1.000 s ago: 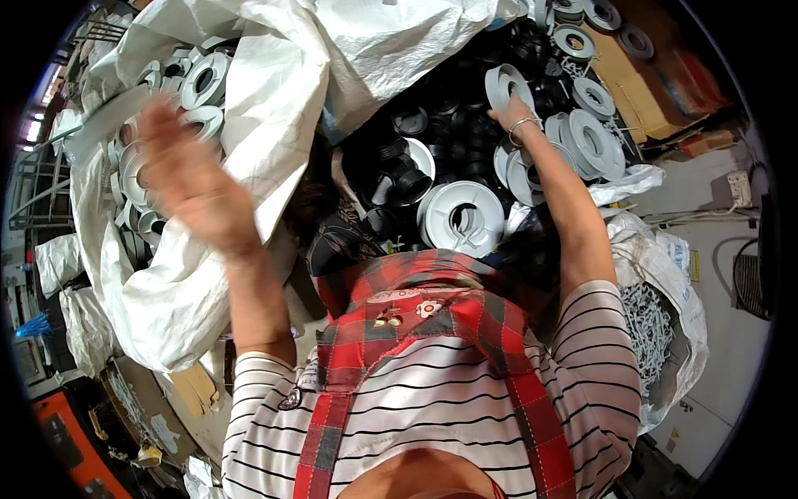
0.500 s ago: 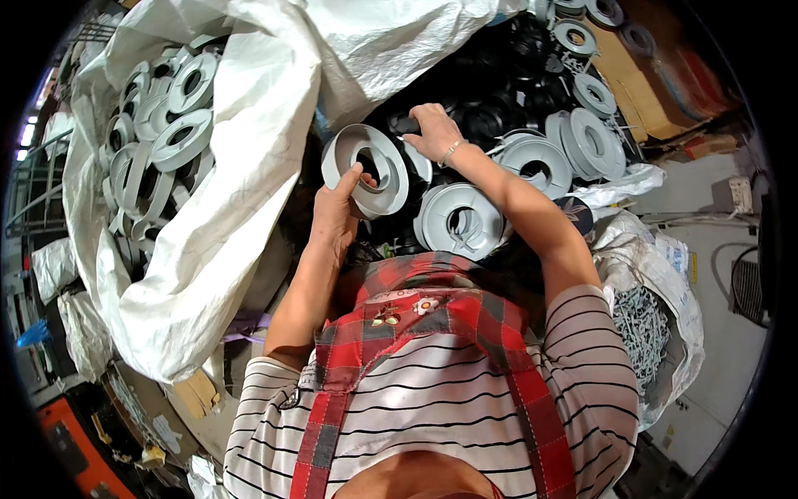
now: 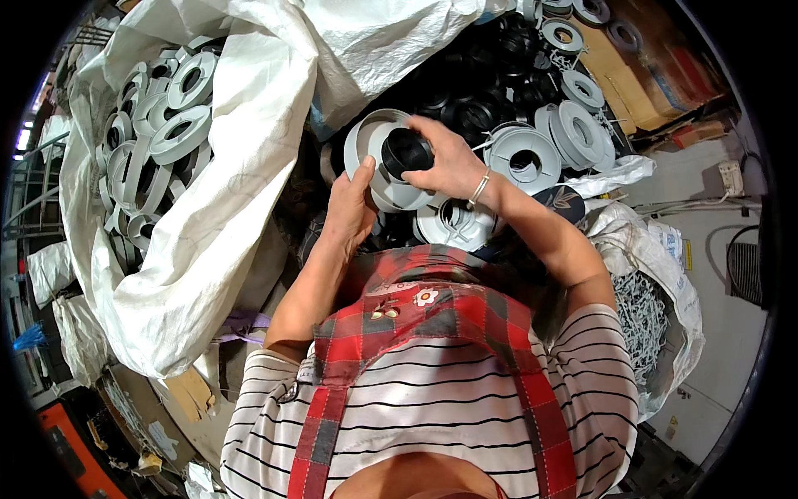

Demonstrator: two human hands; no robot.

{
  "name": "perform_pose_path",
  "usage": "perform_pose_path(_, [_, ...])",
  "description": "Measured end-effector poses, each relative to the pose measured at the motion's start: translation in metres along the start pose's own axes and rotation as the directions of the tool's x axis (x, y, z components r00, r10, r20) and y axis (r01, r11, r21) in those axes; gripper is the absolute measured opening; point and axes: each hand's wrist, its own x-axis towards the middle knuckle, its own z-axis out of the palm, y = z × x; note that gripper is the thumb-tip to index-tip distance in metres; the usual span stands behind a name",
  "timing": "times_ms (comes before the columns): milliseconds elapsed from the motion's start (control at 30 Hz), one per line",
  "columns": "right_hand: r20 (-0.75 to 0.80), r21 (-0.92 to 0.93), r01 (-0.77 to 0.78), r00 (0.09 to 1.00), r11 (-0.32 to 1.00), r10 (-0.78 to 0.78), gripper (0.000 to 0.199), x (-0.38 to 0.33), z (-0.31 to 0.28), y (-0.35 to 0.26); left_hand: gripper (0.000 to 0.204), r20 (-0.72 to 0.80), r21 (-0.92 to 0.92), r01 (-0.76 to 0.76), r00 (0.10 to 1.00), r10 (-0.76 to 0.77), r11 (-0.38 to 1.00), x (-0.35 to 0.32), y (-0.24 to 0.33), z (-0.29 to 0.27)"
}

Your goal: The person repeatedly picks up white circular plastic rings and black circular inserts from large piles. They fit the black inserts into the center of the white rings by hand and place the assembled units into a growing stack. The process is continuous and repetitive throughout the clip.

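- The left hand (image 3: 349, 212) is closed on the lower edge of a grey disc (image 3: 378, 162), thumb on its face, fingers behind it; the disc stands tilted, its flat side turned toward the person.
- The right hand (image 3: 445, 162) grips a black cap (image 3: 406, 152); fingers wrap it from the right, and the cap sits against the middle of the disc; whether it is seated in the hole I cannot tell.
- A thin bracelet (image 3: 478, 188) circles the right wrist.
- Just below the right hand lies another grey disc (image 3: 455, 226), flat, partly hidden by the forearm; to that hand's right, a further disc (image 3: 522, 158) with a raised rim; beyond it, more discs (image 3: 582, 133) lean on one another.
- Above both hands is a heap of black caps (image 3: 486, 75), piled loose.
- Left of the left hand hangs the wall of a big white sack (image 3: 224, 208); inside it, well apart from the hands, grey discs (image 3: 170, 116) lie stacked at all angles.
- Right of the right arm, lower down, a second white bag (image 3: 665, 274) holds a tangle of small pale parts (image 3: 638, 320); too fine to tell what they are.
- The person wears a striped shirt (image 3: 399, 416) under a red checked apron (image 3: 416, 324).
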Motion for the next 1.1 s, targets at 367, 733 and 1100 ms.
perform_pose_path(367, [0.473,-0.436,0.497,0.836,0.751,-0.278,0.081,-0.012,-0.021,-0.044,0.043,0.132,0.226,0.232,0.955,-0.266,0.946,-0.020,0.033,-0.008])
perform_pose_path(733, [0.360,0.051,-0.409,0.858,0.911,0.366,0.060,-0.023,-0.024,-0.009,0.041,0.023,0.869,-0.322,0.785,0.619,0.376,-0.030,0.086,0.005])
perform_pose_path(1100, [0.357,-0.808,-0.077,0.725,0.585,0.589,0.059,-0.038,-0.001,0.085,0.030,0.034,0.439,-0.828,0.405,0.914,0.351,-0.035,0.215,0.026])
